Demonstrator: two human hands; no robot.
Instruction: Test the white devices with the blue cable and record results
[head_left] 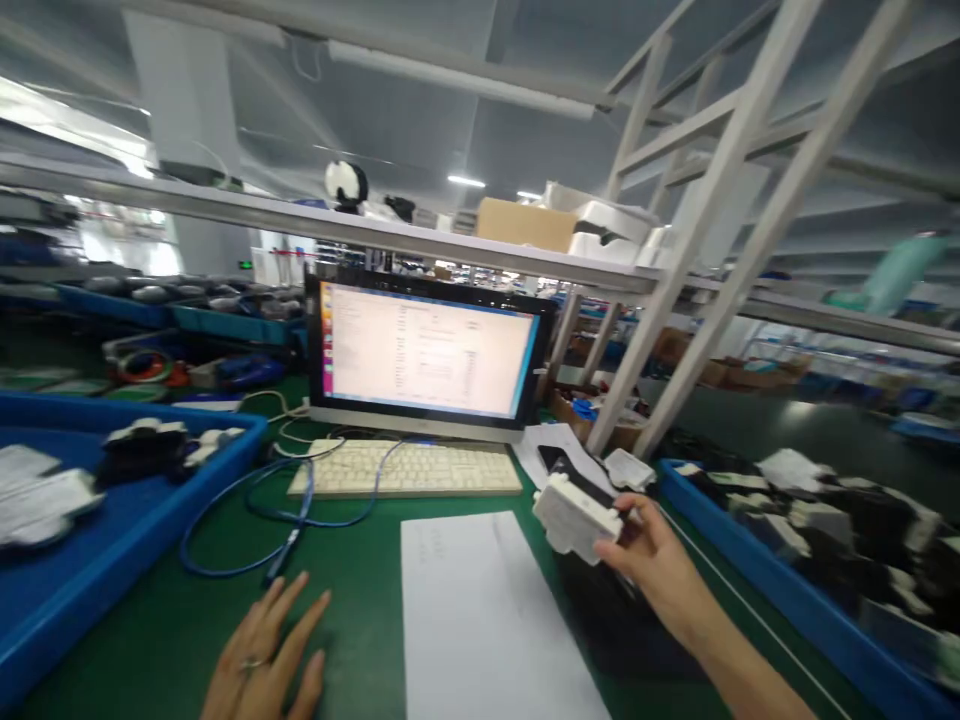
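Note:
My right hand (637, 540) grips the right end of a white plastic device housing (576, 518) with a black part along its back, held up over the right of the bench. What exactly the device is, I cannot make out. My left hand (270, 650) lies over the green bench top at the lower left, fingers spread, holding nothing. Just beyond its fingertips is the plug end of a blue cable (281, 560), apart from the hand. Between the two hands lies a white sheet of paper (480, 610).
A lit monitor (427, 350) stands behind a cream keyboard (420, 468). Blue trays flank the bench: the left tray (150, 560) holds a few white and black units, the right tray (780, 590) is heaped with them. Metal shelf posts (675, 300) rise at the right.

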